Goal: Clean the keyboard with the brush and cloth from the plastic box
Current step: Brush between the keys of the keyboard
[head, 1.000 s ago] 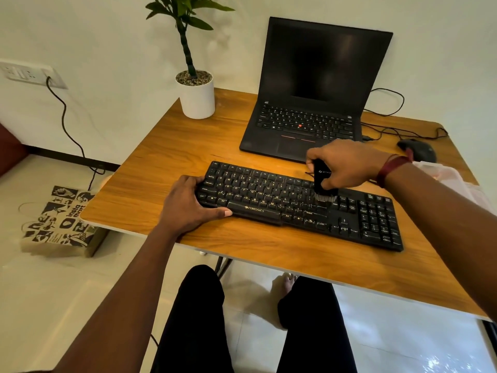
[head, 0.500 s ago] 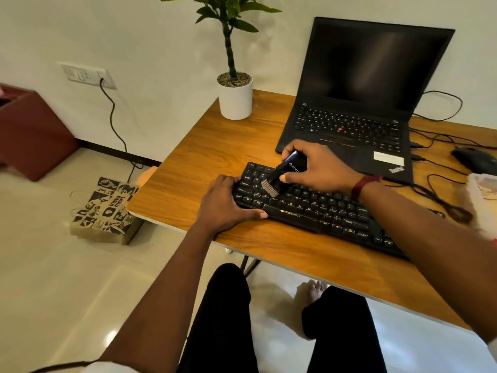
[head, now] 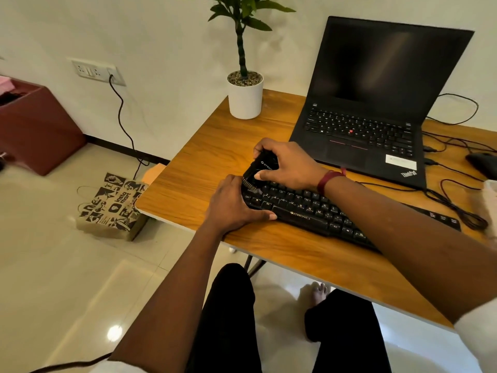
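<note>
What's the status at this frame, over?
Right hand grips brush, bristles at left end of keyboard. Left hand holds that end. Nothing in the way.

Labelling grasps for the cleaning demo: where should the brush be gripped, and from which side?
Grip the brush by its black handle, from above and the back-right. It is tilted, bristles down-left on the left end of the keyboard, so the handle's upper end is the free part. The right hand holds it just so, wrapped over the handle.
</note>
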